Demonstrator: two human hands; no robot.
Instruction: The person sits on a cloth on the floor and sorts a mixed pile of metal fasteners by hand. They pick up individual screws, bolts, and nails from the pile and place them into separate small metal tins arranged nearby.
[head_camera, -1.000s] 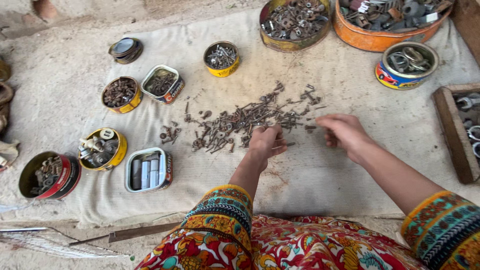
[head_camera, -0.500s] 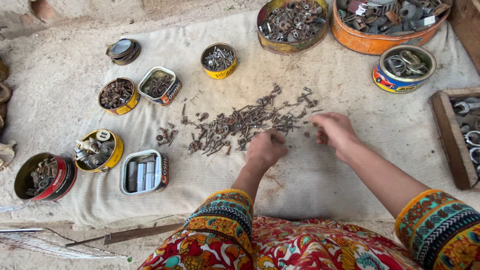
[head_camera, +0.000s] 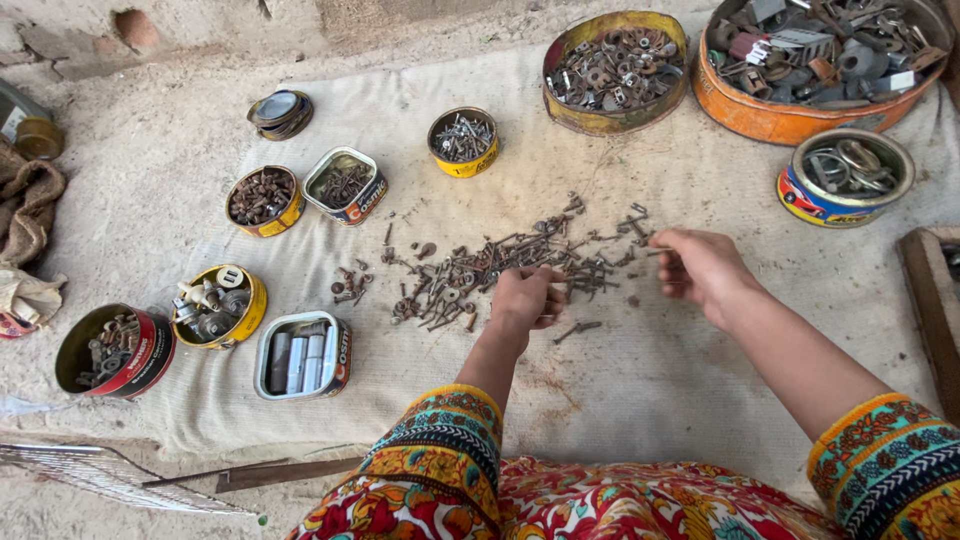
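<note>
Fingers of left hand (head_camera: 525, 298) curled on rusty screw pile (head_camera: 500, 265); pile's long axis left-right; right hand (head_camera: 700, 268) loosely curled.

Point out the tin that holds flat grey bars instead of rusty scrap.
The rectangular tin nearest the person's knee; the other tins hold loose rusty hardware.

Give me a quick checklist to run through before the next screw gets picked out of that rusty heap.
1. Left hand on the heap of rusty screws: ok.
2. Right hand beside the heap's right end: ok.
3. Whether either hand holds a piece: cannot tell.
4. Small yellow tin open: ok.
5. Heap lying on the cloth: ok.
</note>
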